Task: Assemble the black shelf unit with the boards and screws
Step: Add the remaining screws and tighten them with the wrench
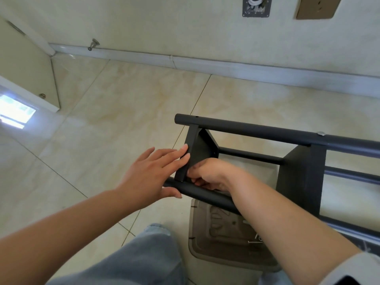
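While flat against the end board (190, 159), left hand (148, 173) fingers wide; right hand (209, 175) fingers curled, grip unclear.

Two hands in play, the left hand (150, 173) and the right hand (207, 174). One black shelf unit (246, 130), showing two boards: one board (190, 153) at its end, a second board (302, 177) farther along. One beige tray (201, 239) underneath, one loose screw (255, 242) visible inside.

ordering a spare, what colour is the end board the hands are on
Black, matte, matching the tubes; the end board shows best in the head view.
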